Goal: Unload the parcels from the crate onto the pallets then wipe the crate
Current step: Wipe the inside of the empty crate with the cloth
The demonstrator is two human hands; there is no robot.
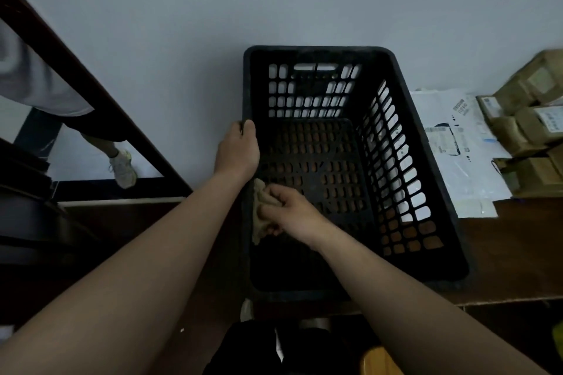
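I judged this the wiping step: the crate (320, 49) stood empty, parcels (530, 131) stacked well to the right of my right grip (289, 210). That grip clutched a cloth (260, 195) against the crate's left inner wall. My left grip (240, 149), just beyond, clasped the rim. The next move called for firm strokes along the wall and floor.

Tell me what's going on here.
A person is wiping the black slotted plastic crate. The left-hand grip holds its left rim while the right-hand grip presses a crumpled beige cloth against the inside of the left wall. No parcels show inside; white plastic mailers and brown cardboard boxes lie beside it on the right.
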